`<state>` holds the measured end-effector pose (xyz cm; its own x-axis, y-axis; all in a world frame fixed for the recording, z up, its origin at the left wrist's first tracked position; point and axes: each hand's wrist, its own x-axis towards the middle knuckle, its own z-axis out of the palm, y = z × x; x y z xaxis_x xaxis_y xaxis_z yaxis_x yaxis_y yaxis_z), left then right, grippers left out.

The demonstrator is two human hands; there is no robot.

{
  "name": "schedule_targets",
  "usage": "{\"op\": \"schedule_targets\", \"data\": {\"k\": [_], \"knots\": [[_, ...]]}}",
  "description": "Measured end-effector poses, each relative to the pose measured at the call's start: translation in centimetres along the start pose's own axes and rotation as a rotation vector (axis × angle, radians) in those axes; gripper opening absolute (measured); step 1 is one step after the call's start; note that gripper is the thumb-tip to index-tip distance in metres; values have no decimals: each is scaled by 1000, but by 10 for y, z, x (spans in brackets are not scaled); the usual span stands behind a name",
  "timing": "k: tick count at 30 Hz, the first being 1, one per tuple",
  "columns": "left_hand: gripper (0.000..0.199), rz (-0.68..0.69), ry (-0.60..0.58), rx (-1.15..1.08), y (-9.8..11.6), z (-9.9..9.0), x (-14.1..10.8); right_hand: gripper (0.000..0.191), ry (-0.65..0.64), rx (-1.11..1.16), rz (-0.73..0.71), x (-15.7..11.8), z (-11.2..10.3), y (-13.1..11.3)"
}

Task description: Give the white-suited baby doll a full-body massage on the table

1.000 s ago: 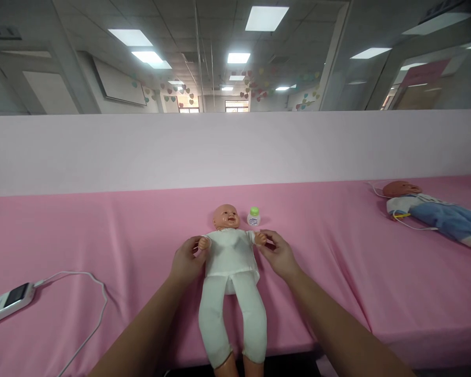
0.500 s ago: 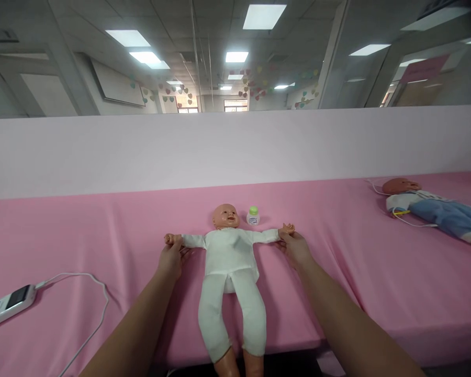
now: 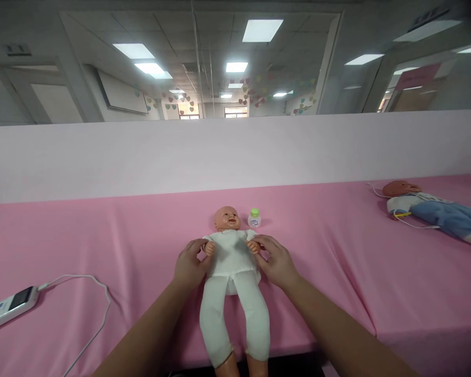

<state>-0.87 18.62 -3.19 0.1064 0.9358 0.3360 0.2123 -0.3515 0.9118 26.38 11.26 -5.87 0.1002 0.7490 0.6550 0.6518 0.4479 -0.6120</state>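
The doll (image 3: pixel 232 267) lies face-up on the worktop (image 3: pixel 102 246) between both hands: left hand (image 3: pixel 189 266) and right hand (image 3: pixel 275 262) each close their grip on a doll arm folded onto its chest.

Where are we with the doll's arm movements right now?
Done: the baby doll lies face-up on the pink sheet, dressed in white. In hand: the left hand and right hand hold its wrists folded onto its chest. Left: the green-capped bottle stands untouched beside its head.

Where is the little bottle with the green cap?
The little bottle stands on the pink table cover, just right of the doll's head and beyond the right hand.
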Motion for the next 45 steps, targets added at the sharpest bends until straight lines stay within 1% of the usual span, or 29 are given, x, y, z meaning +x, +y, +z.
{"op": "schedule_targets", "data": {"k": [2,4,6,9,11,12,14,16,18,19,21,22,23,25,27,29,30,31,32,34,35,36,38,40,43,45], "knots": [[36,53,-62,44,1,4,-3,38,-77,-130,-127,-2,2,-4],[40,37,-86,27,1,6,-5,41,-152,-218,-226,-3,3,-7],[41,-4,-81,-33,0,6,-5,43,-216,-273,-289,-3,3,-9],[41,-17,-85,-68,0,5,-5,45,-241,-273,-311,-2,3,-10],[40,9,-82,-53,0,4,-5,46,-214,-196,-258,-1,2,-7],[38,28,-77,-35,0,4,-5,45,-189,-134,-204,-1,1,-5],[33,48,-44,9,-1,2,-4,39,-113,21,-36,0,-1,2],[25,-5,17,28,-5,0,0,34,-12,178,166,3,-4,11],[18,-119,88,-20,-11,-5,8,36,111,313,354,7,-9,24],[15,-187,129,-84,-15,-8,13,39,178,372,437,9,-12,32],[13,-346,220,-281,-24,-16,24,42,290,490,596,12,-20,46],[11,-440,263,-391,-29,-20,29,40,323,550,680,13,-24,53],[10,-521,296,-485,-33,-24,34,36,339,604,761,14,-28,59],[8,-630,296,-604,-38,-31,41,29,337,687,902,16,-36,67],[10,-656,263,-643,-40,-35,44,23,334,731,1004,16,-41,71],[14,-647,247,-634,-38,-35,42,22,336,749,1035,17,-42,72],[17,-623,248,-606,-37,-34,41,25,338,749,1016,17,-41,72],[20,-576,250,-560,-34,-32,38,29,343,740,966,17,-40,71],[23,-505,242,-498,-32,-30,35,34,347,720,888,16,-37,69],[28,-324,200,-334,-25,-25,28,44,341,636,677,15,-31,60],[30,-236,168,-237,-22,-23,24,46,318,576,569,14,-28,54],[31,-156,133,-139,-19,-21,20,46,275,512,468,12,-24,46],[32,-3,41,68,-13,-17,11,39,154,387,295,8,-17,30],[32,167,-98,293,-8,-12,4,33,22,254,129,4,-11,14],[37,378,-296,615,-4,-6,-3,37,-137,16,-125,-1,-3,-1],[43,464,-358,758,-2,-5,-4,42,-212,-111,-242,-2,0,-6]]}}
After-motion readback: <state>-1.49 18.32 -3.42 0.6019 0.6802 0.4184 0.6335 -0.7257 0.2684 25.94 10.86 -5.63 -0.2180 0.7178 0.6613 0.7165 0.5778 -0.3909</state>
